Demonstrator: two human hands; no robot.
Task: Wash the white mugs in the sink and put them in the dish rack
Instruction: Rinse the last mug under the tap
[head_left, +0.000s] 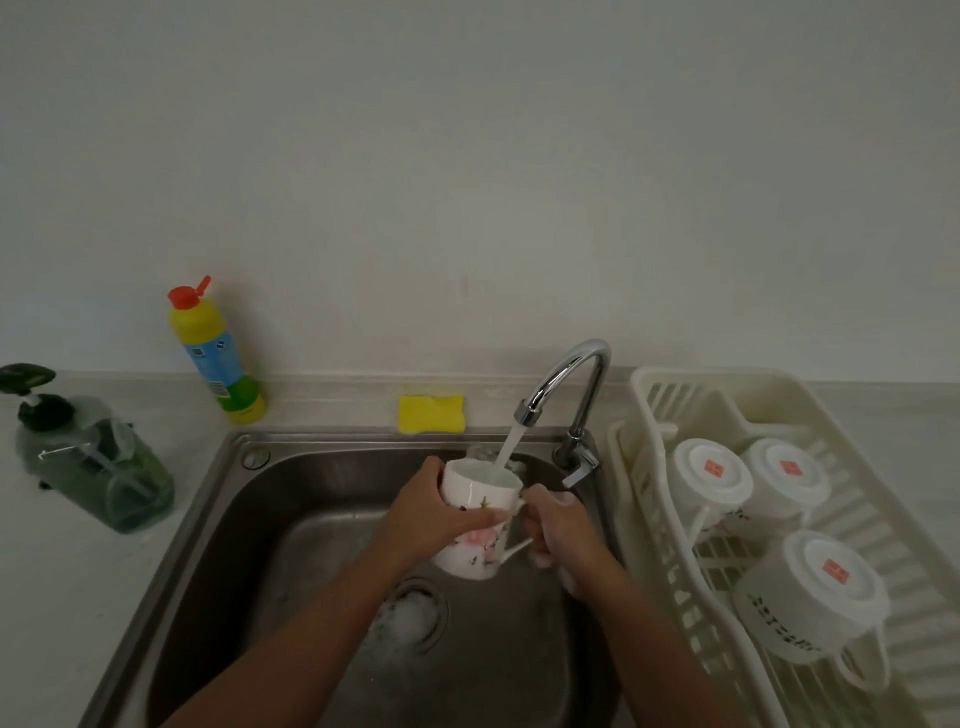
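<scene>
A white ceramic mug with a pink flower print (480, 501) is held above the basin of the stainless steel sink (218, 514), tilted with its mouth towards the wall. A stream of water (511, 441) runs from the curved chrome tap (571, 371) straight into the mug. The left hand (428, 519) wraps around the mug's body, with the thumb lying across the print. The right hand (558, 530) has its fingers curled at the mug's handle, gripping it. Below the mug, white foam sits over the round drain (410, 616).

On the worktop (52, 597) to the right of the sink stands a cream plastic dish rack (779, 378). Three plain white mugs lie in it bottom up, each with a small red sticker on its base: one at the back left (709, 475), one just beside it (784, 475), and one nearer the person (810, 597).

A yellow sponge (431, 414) rests on the ledge behind the sink. Left of it stands a yellow squeeze bottle with a red flip cap (215, 353), and further left a clear pump bottle of green liquid (98, 467).
</scene>
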